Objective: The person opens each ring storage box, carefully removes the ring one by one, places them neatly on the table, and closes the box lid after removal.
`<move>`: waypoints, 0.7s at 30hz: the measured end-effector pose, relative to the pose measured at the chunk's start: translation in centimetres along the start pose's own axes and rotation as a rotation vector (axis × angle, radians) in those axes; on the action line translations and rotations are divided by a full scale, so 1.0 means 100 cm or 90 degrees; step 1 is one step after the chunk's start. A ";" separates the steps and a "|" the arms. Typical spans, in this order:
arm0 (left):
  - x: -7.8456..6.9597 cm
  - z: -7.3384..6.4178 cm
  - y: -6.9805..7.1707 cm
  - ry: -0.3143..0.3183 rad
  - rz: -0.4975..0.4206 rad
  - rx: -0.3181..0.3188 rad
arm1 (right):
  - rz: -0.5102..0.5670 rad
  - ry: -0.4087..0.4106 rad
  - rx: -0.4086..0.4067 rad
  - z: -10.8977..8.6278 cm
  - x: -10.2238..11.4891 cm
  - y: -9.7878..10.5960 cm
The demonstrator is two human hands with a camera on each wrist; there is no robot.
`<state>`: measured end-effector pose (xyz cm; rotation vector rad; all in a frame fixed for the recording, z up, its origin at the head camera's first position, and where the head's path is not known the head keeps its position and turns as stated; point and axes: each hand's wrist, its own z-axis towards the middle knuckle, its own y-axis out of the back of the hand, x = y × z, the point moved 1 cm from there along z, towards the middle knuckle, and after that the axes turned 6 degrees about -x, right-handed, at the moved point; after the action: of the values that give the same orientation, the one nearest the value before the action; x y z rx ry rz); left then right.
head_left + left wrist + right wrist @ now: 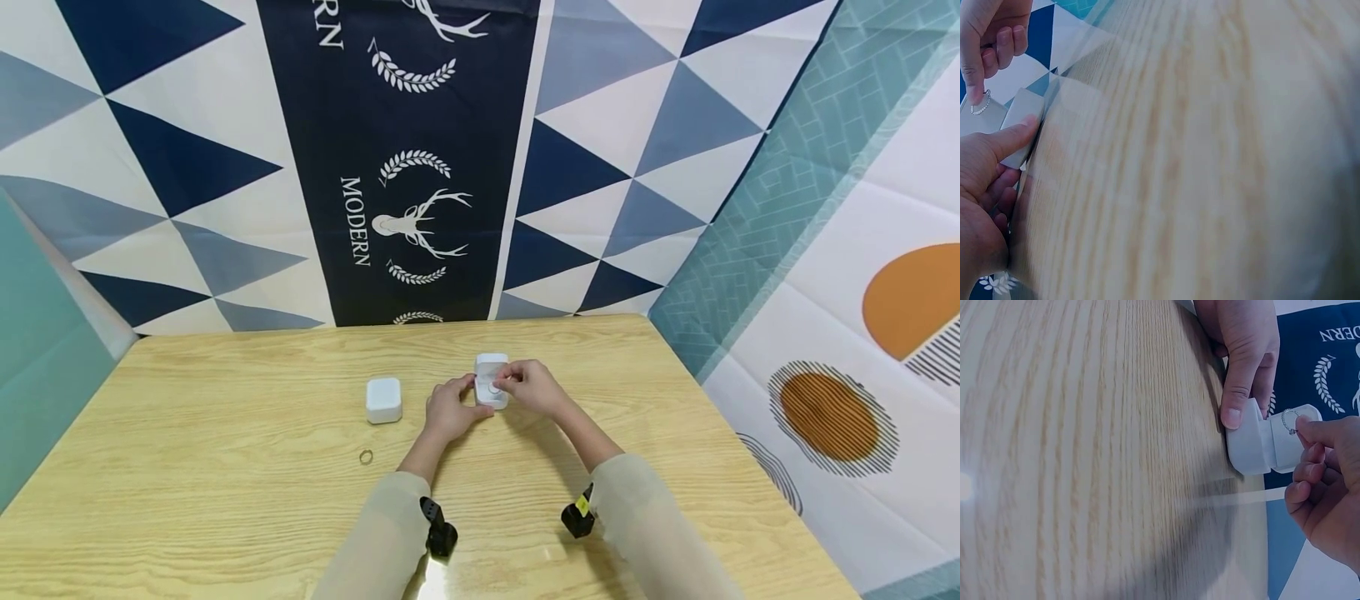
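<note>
A white ring box [491, 402] stands on the table with its lid [491, 361] raised at the back. My left hand [450, 410] grips it from the left, thumb on its near side; in the left wrist view the thumb presses the box wall [1020, 134]. My right hand [534, 387] pinches a silver ring [1292, 431] set with small stones between thumb and forefinger. The ring is upright, right at the opening of the box, overlapping its inside in the right wrist view. The other right fingers are curled.
Left of my hands, a second white box [384, 400] sits closed on the wooden table [225, 467]. A gold-coloured ring [366, 462] lies nearer to me. Patterned cloth [420, 167] hangs behind the table's far edge.
</note>
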<state>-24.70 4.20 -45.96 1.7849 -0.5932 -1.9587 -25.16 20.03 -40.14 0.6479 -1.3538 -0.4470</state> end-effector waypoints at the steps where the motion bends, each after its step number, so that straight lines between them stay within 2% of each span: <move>1: 0.000 0.000 0.000 -0.001 -0.001 0.000 | 0.000 0.004 0.006 0.000 0.000 0.000; 11: 0.001 -0.001 0.000 -0.005 -0.004 -0.001 | 0.000 0.037 0.058 -0.001 0.006 0.002; 21: 0.002 0.001 0.000 -0.010 0.002 0.004 | -0.023 0.056 0.087 -0.001 0.008 0.003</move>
<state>-24.78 4.09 -46.09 1.7734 -0.6072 -1.9721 -24.90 19.72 -39.34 0.7964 -1.2985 -0.3536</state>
